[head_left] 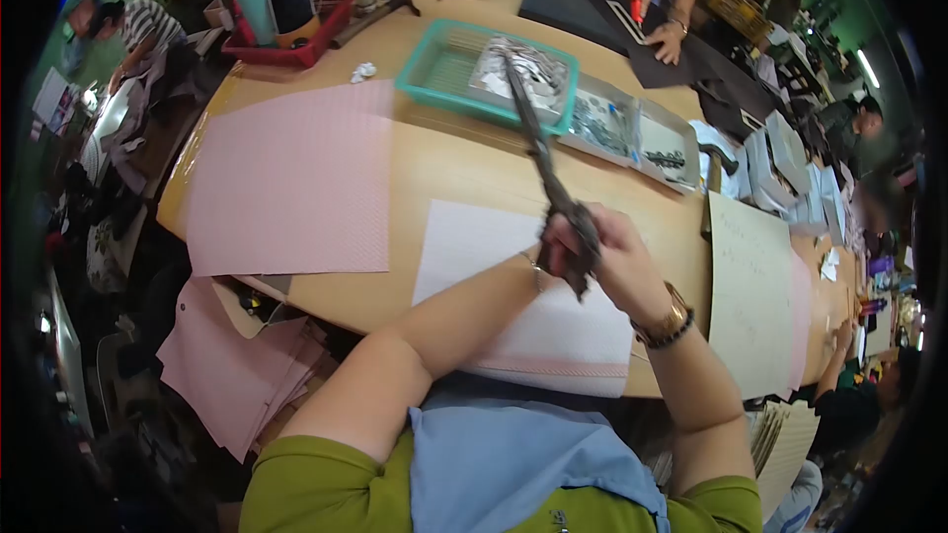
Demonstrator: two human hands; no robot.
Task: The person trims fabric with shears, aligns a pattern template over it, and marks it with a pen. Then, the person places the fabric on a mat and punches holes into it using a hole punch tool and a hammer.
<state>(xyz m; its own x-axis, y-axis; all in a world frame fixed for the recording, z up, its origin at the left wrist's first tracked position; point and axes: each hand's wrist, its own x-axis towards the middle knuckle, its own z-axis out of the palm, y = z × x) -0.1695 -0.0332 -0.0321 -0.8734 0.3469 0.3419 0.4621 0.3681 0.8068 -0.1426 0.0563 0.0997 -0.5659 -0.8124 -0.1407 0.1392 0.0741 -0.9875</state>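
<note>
A long, dark, tapering tool (541, 153), perhaps a pair of shears, slants up and away from my hands. Its thin end overlaps the pile of small silvery pieces (533, 69) in the teal tray; whether it touches them I cannot tell. My right hand (620, 249) is closed around the thick near end. Close against it, my left hand (561, 240) also grips that end, partly hidden behind the tool. Beneath my hands and forearms lies a white textured sheet (474, 247), its near edge folded over the table edge.
Left of me lies a pink sheet (291, 183). Beyond stand the teal tray (425, 79), a grey box of small parts (602, 128) and a red bin (296, 51). A hammer (713, 173) and pale card (750, 286) are on the right. Across the table, a person's hands (657, 35) work on dark material.
</note>
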